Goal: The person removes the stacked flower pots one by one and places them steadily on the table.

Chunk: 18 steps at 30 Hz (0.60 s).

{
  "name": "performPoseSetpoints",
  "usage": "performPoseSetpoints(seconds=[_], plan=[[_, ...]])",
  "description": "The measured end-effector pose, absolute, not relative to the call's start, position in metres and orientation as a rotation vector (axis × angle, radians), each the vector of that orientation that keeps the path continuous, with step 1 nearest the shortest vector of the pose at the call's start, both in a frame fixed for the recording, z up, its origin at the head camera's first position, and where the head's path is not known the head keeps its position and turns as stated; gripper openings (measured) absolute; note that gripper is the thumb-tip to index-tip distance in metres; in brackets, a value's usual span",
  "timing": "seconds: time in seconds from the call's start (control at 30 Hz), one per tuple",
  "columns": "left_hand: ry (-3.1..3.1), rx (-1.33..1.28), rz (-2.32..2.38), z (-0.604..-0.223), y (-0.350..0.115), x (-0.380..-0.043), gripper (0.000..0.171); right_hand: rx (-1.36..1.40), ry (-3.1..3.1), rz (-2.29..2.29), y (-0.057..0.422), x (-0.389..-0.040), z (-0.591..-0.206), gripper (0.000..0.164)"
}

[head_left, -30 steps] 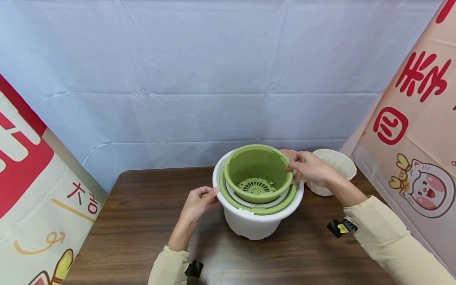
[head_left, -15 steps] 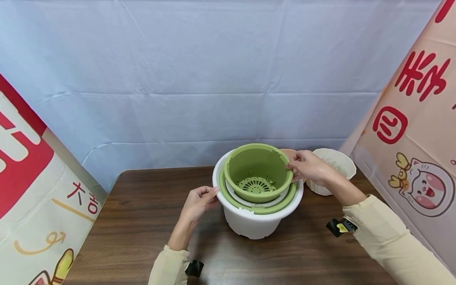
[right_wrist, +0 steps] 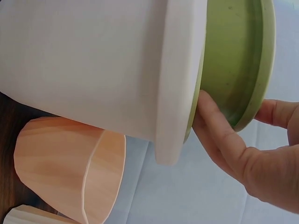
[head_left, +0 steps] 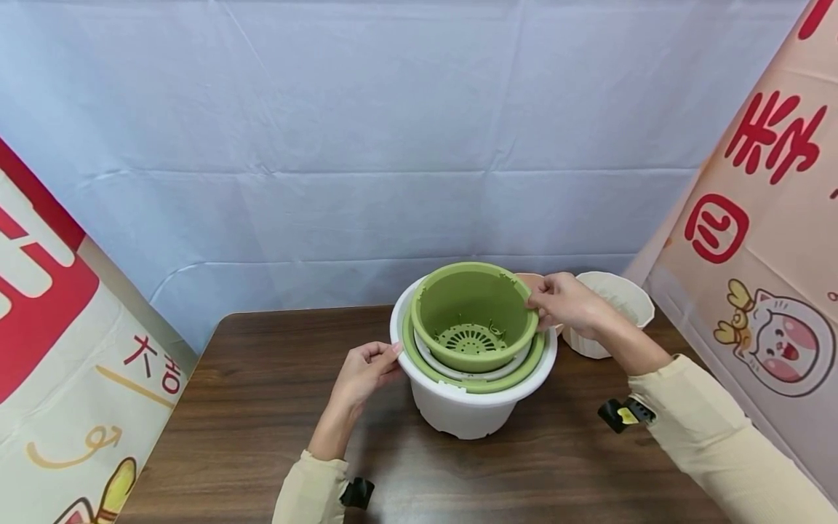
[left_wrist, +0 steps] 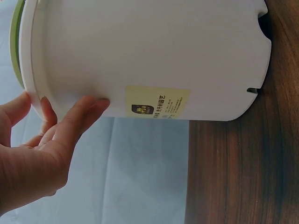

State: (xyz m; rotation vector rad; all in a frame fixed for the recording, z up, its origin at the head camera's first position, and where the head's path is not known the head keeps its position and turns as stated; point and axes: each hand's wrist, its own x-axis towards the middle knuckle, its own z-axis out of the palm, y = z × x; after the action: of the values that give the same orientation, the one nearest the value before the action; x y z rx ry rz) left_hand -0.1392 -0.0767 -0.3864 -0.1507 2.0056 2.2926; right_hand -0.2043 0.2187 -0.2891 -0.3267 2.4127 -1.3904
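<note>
Large white pot stands upright on the dark wood desk, near its far edge, a yellowish label on its side wall. Nested inside it: a wide green pot showing only as a rim ring, then a white ring, then the small green pot on top, tilted, its right side raised clear of the stack, slotted drainage base visible inside. Right hand grasps the small green pot's right rim, thumb over the lip and fingers curled underneath against the outer wall, as the right wrist view shows. Left hand rests on the left side of the large white pot just under its rim; fingers nearly straight, tips pressed to the wall, not wrapped round it. Behind the right hand, a peach pot lies just beside the white pot's wall, its mouth turned sideways in the wrist view. A cream fluted pot stands upright further right on the desk. Pale blue cloth hangs behind; printed banners flank both sides.
</note>
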Motion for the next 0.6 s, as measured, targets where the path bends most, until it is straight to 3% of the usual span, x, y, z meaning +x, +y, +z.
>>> performPoseSetpoints(seconds=[0.6], plan=[[2.025,-0.158,2.296,-0.384,-0.0742,-0.1381,0.02,-0.285,2.479,-1.326,0.2203,-0.2046,-0.2874,0.014]])
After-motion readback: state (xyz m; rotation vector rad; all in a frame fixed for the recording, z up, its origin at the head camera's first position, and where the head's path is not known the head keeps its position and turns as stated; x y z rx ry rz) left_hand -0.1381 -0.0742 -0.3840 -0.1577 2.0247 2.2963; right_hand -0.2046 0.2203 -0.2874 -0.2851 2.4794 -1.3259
